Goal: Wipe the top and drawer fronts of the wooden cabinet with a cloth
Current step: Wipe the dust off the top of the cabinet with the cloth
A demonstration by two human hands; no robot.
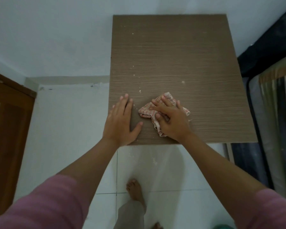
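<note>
Pressing crumpled striped cloth [162,111] flat on grainy wooden cabinet [180,55]

The room was dim, with a cool bluish cast over the pale walls and the tiled floor [163,171]. Light was soft and even; its source could not be told. Only faint shadows lay beneath the hands on the cabinet top [180,63], and a weak sheen showed on the tiles. The wide lens bowed straight edges near the borders. The sleeves [45,205] at the bottom corners were soft and blurred, and fine detail looked smeared throughout.
</note>
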